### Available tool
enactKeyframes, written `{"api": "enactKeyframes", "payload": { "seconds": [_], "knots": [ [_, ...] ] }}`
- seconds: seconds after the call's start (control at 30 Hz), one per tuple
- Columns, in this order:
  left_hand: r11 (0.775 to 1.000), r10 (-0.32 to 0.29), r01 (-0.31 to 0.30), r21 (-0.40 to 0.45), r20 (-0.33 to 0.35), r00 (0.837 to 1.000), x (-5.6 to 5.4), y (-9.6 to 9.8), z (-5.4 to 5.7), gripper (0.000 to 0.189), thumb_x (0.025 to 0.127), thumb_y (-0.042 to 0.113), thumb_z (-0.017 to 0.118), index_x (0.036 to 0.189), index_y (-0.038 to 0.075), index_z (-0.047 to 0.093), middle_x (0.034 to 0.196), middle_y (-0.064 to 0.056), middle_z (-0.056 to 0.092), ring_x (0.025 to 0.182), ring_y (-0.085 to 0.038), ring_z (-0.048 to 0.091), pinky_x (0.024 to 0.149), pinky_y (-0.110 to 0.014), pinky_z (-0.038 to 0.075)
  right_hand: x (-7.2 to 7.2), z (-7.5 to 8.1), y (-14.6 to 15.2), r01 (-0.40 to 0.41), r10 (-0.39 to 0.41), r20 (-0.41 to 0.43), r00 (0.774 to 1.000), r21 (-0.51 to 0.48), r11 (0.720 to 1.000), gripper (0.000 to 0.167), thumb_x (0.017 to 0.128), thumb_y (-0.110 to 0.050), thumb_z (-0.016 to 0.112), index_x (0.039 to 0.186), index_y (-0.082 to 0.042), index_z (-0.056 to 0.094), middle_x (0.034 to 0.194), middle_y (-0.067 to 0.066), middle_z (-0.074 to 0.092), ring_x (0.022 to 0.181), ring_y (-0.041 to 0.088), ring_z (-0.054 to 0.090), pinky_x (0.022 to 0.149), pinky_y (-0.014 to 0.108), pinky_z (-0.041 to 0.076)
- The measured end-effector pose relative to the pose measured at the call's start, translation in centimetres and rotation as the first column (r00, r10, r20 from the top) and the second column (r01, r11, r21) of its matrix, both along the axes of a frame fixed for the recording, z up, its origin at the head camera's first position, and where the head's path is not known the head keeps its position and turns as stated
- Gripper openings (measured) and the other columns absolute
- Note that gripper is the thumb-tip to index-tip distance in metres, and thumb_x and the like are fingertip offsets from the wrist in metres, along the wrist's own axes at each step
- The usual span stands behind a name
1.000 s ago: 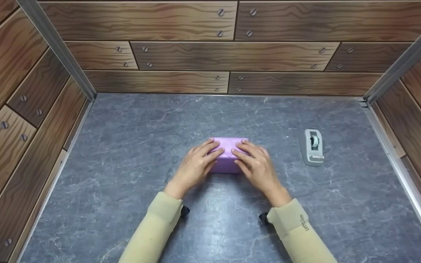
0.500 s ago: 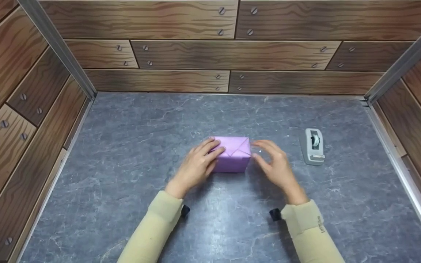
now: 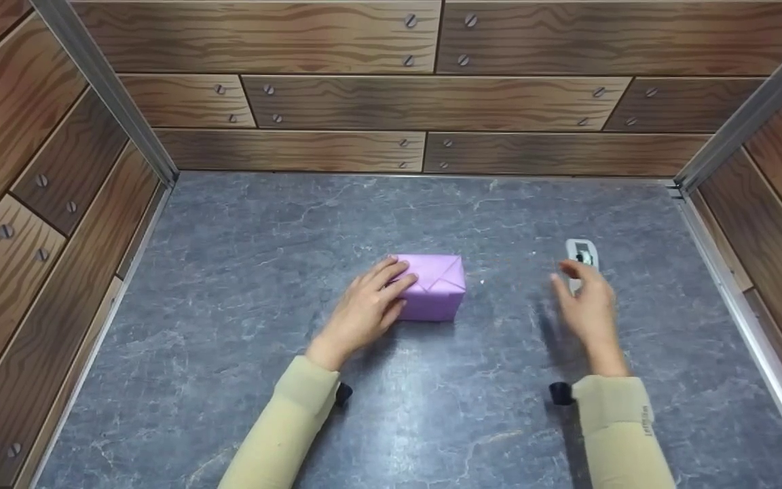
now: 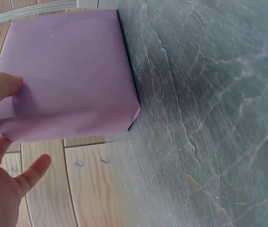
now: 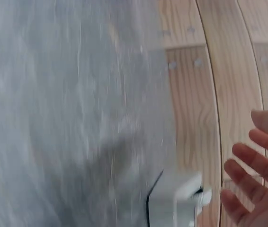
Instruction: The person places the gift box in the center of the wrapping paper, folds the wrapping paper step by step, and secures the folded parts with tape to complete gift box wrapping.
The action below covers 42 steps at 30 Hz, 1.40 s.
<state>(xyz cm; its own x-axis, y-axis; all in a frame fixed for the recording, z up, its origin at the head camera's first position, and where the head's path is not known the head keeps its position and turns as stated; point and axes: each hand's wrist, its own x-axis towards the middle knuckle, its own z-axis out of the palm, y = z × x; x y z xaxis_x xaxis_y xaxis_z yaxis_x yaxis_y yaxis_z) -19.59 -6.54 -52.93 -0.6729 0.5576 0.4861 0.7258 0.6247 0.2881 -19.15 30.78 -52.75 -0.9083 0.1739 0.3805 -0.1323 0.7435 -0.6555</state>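
Note:
A box wrapped in purple paper [image 3: 432, 299] sits on the grey table, folded paper seams showing on its top. My left hand [image 3: 364, 299] holds its left end, with fingers over the top and the thumb [image 4: 6, 85] against the near face. To the right, my right hand [image 3: 588, 302] hovers over a grey tape dispenser [image 3: 581, 250], hiding its near part. In the right wrist view, the dispenser [image 5: 174, 201] appears beside the spread, bent fingers [image 5: 247, 175], with a gap between them.
The marbled grey table [image 3: 262, 231] is bordered by wood-patterned walls [image 3: 337, 102] at the back and both sides. Metal strips [image 3: 751, 326] run along the edges. Small white specks [image 3: 482, 281] lie between the box and the dispenser.
My right hand has let go of the box's right end and moved right to the tape dispenser. My left hand and the box have stayed in place.

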Motion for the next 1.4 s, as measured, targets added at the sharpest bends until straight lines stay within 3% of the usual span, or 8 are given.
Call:
{"api": "enactKeyframes", "payload": {
  "seconds": [0.13, 0.27, 0.43, 0.63, 0.97, 1.17, 1.4],
  "knots": [
    [1.000, -0.002, 0.002, 0.006, -0.010, 1.000, 0.0, 0.0, 0.0, 0.040, 0.095, 0.019, 0.065, 0.135, 0.016, 0.060, 0.143, -0.007, 0.051, 0.139, -0.025, 0.037, 0.105, -0.049, 0.038, -0.1, -0.1, 2.0, 0.105, -0.104, 0.080, 0.991, -0.011, 0.994, 0.031, 0.096, -0.013, 0.063, 0.120, 0.007, 0.062, 0.115, 0.026, 0.059, 0.109, 0.041, 0.054, 0.090, 0.052, 0.045],
    [1.000, -0.001, 0.001, 0.005, -0.016, 1.000, -0.1, 0.1, 0.0, 0.040, 0.095, 0.019, 0.065, 0.135, 0.016, 0.061, 0.143, -0.007, 0.051, 0.139, -0.025, 0.037, 0.104, -0.050, 0.039, -0.2, -0.2, 3.7, 0.161, -0.158, 0.193, 0.968, 0.003, 0.987, 0.036, 0.099, -0.022, 0.057, 0.122, 0.007, 0.059, 0.120, 0.028, 0.055, 0.114, 0.044, 0.050, 0.096, 0.055, 0.040],
    [1.000, 0.003, -0.003, 0.000, -0.011, 1.000, -0.1, 0.1, -0.1, 0.040, 0.095, 0.020, 0.065, 0.135, 0.016, 0.061, 0.143, -0.007, 0.051, 0.139, -0.025, 0.037, 0.104, -0.050, 0.039, -0.5, -0.8, 5.2, 0.161, -0.175, 0.323, 0.930, 0.070, 0.984, 0.042, 0.102, -0.030, 0.051, 0.120, 0.008, 0.056, 0.121, 0.031, 0.053, 0.114, 0.047, 0.049, 0.096, 0.057, 0.037],
    [1.000, -0.002, 0.002, 0.014, -0.003, 1.000, 0.1, 0.1, -0.3, 0.039, 0.095, 0.019, 0.065, 0.134, 0.016, 0.061, 0.143, -0.007, 0.051, 0.139, -0.024, 0.037, 0.103, -0.051, 0.041, -0.6, -1.4, 6.1, 0.125, -0.153, 0.447, 0.881, 0.091, 0.988, 0.048, 0.103, -0.036, 0.045, 0.116, 0.007, 0.061, 0.111, 0.029, 0.060, 0.099, 0.044, 0.056, 0.082, 0.055, 0.044],
    [1.000, 0.001, 0.000, 0.010, -0.011, 1.000, 0.0, 0.1, -0.2, 0.040, 0.095, 0.020, 0.065, 0.135, 0.017, 0.060, 0.144, -0.006, 0.050, 0.139, -0.023, 0.037, 0.103, -0.049, 0.041, -0.8, -1.2, 6.2, 0.095, -0.120, 0.436, 0.892, 0.077, 0.992, 0.045, 0.103, -0.033, 0.047, 0.111, 0.007, 0.065, 0.102, 0.026, 0.063, 0.092, 0.041, 0.057, 0.078, 0.052, 0.044],
    [1.000, 0.008, -0.007, 0.007, -0.007, 1.000, 0.0, 0.1, -0.2, 0.041, 0.095, 0.020, 0.065, 0.135, 0.017, 0.060, 0.145, -0.006, 0.050, 0.139, -0.024, 0.037, 0.105, -0.049, 0.039, -1.0, -0.7, 6.0, 0.139, -0.157, 0.411, 0.898, 0.073, 0.988, 0.037, 0.100, -0.026, 0.050, 0.105, 0.006, 0.069, 0.101, 0.025, 0.061, 0.088, 0.039, 0.057, 0.075, 0.051, 0.045],
    [1.000, 0.009, -0.009, 0.011, -0.017, 1.000, 0.0, 0.1, -0.2, 0.042, 0.094, 0.019, 0.066, 0.135, 0.016, 0.060, 0.145, -0.007, 0.050, 0.139, -0.025, 0.037, 0.104, -0.049, 0.040, -1.3, -0.3, 5.9, 0.163, -0.169, 0.439, 0.882, 0.052, 0.985, 0.039, 0.100, -0.026, 0.048, 0.112, 0.004, 0.069, 0.107, 0.026, 0.064, 0.089, 0.037, 0.059, 0.073, 0.049, 0.048]
  ]
}}
